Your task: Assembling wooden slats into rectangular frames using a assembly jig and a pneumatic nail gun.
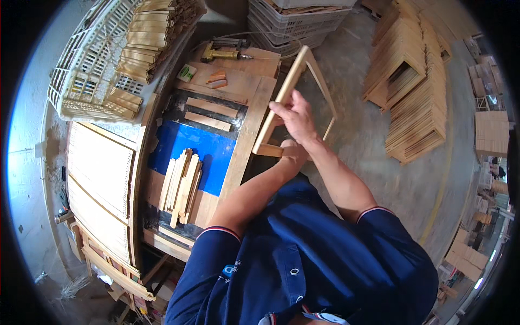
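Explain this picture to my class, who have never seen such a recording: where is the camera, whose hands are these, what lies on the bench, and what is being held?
There is no machine here. A wide fisheye camera worn on a person's head looks down, so straight edges bend near the rim and the person's own arms come up from below. The right hand and the left hand both have a grip on a light wooden frame, tilted at the edge of the workbench. On the bench lie a bundle of wooden slats on a blue mat, two loose strips and a nail gun. Stacks of finished frames stand on the floor.
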### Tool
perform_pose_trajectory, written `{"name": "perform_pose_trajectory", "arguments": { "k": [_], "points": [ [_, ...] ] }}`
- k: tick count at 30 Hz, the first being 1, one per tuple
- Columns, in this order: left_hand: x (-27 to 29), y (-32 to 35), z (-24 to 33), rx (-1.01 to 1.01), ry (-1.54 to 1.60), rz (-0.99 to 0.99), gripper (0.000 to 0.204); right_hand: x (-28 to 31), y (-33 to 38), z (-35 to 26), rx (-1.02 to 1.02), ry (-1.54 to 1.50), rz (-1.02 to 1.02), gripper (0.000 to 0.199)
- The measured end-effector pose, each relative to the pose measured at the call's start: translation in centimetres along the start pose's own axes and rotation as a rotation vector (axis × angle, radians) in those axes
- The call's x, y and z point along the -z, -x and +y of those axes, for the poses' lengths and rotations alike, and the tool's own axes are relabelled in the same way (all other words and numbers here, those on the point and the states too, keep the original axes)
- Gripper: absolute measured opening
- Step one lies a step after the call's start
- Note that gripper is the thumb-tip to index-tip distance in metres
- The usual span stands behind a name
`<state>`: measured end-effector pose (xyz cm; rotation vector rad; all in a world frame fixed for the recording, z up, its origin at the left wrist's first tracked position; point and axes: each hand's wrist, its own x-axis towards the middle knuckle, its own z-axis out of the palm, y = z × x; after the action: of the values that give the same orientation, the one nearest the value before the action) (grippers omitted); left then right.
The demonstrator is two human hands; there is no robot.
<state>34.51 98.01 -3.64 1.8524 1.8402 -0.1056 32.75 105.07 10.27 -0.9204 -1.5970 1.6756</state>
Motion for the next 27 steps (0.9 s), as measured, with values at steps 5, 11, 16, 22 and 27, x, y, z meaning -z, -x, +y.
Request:
{"name": "perform_pose_trajectory", "arguments": {
  "k": [5,11,16,22,27],
  "points": [
    [2.1,0.7,1.3,-0.333,0.161,-0.083,0.033,9.1,-6.8,10.3,-0.355,0.047,-0.019,0.024],
    [4.1,9.2,-7.5,0.09,0.738,0.188,0.033,14.1,-16.4,22.6,-0.608,0.058,-0.045,0.027],
    [-1.5,18.6,-8.5,0.614,0.887,0.222,0.031,11.0,-22.9,27.3,-0.664,0.022,-0.126,0.027],
    [-5.7,21.9,-4.1,0.933,0.983,0.282,0.029,7.5,-26.2,29.6,-0.687,0.016,-0.169,0.031],
    [-6.4,20.9,-1.6,1.091,1.13,0.281,0.028,7.1,-26.3,29.7,-0.695,-0.015,-0.162,0.033]
  ]
}}
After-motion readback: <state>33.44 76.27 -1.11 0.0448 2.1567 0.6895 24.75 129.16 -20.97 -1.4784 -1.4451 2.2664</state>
